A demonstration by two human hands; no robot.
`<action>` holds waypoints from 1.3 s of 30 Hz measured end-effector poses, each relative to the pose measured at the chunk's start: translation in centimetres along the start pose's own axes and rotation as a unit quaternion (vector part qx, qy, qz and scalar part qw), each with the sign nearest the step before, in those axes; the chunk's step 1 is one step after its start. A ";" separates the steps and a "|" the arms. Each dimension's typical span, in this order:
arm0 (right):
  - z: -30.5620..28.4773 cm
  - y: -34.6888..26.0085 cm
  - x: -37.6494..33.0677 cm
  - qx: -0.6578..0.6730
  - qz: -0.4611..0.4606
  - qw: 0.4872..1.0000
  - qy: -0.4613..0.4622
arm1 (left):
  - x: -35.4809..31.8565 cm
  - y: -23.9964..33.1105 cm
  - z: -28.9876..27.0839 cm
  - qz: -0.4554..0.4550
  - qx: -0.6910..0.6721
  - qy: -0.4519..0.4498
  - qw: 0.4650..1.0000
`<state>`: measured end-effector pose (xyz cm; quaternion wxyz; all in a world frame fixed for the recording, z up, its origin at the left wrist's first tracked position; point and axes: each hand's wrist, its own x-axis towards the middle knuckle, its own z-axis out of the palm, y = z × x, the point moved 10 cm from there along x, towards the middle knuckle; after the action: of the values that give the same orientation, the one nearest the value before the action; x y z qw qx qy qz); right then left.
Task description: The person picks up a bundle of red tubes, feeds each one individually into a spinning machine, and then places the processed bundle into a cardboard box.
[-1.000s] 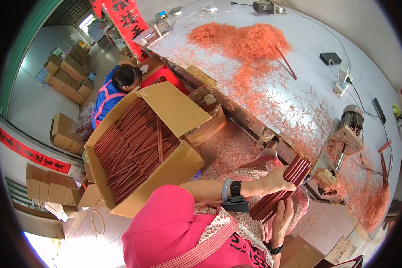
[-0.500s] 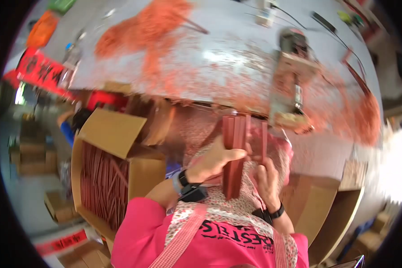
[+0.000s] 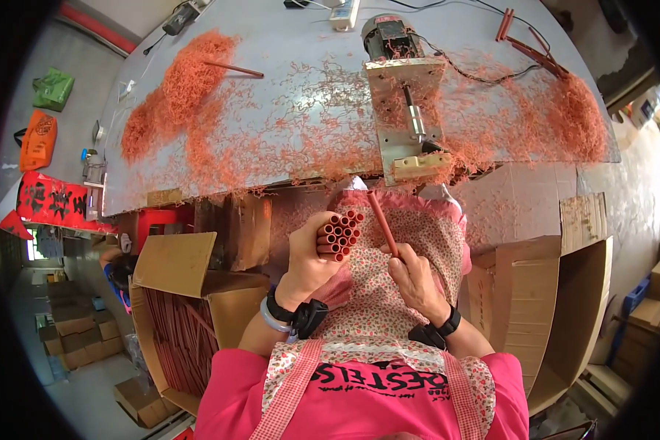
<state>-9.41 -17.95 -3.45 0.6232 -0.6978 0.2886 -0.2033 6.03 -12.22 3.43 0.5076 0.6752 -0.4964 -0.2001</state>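
My left hand (image 3: 309,253) is closed round a bundle of dark red tubes (image 3: 340,236), their round hollow ends turned upward toward me. A single red tube (image 3: 380,220) is gripped by my right hand (image 3: 419,284), tilted with its upper end leaning left, apart from the bundle. Both hands are above the flowered apron (image 3: 367,293) on my lap. Beyond them, at the table's near edge, a small motor (image 3: 390,38) with a metal shaft is fixed to a plate (image 3: 390,121), with a pale block (image 3: 422,167) at its front end.
Orange-red shavings (image 3: 191,81) are heaped and scattered over the grey table (image 3: 301,44). An opened carton (image 3: 174,264) packed with red tubes stands at my left. Another open carton (image 3: 524,308) stands at my right. A person (image 3: 117,271) is partly visible at far left.
The bundle has tipped from lengthwise to end-on, its tube ends now facing me. My hands have moved a little apart, and the single tube has swung leftward. The head view has shifted.
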 end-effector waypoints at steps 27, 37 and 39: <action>1.1 1.5 0.5 0.055 0.001 0.998 -0.011 | -5.2 -6.2 2.7 -0.293 -0.437 -0.022 0.850; -1.1 -0.3 0.9 0.132 0.097 0.984 0.070 | -5.8 -7.7 4.3 -0.391 -0.547 -0.068 0.737; -1.9 -0.8 0.9 0.166 0.122 0.974 0.093 | -4.4 -7.1 5.9 -0.391 -0.508 -0.114 0.759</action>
<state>-9.84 -19.92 -2.47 0.7207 -0.5221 0.3908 -0.2351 2.89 -11.33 -6.26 0.5933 0.4258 -0.0693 -0.6796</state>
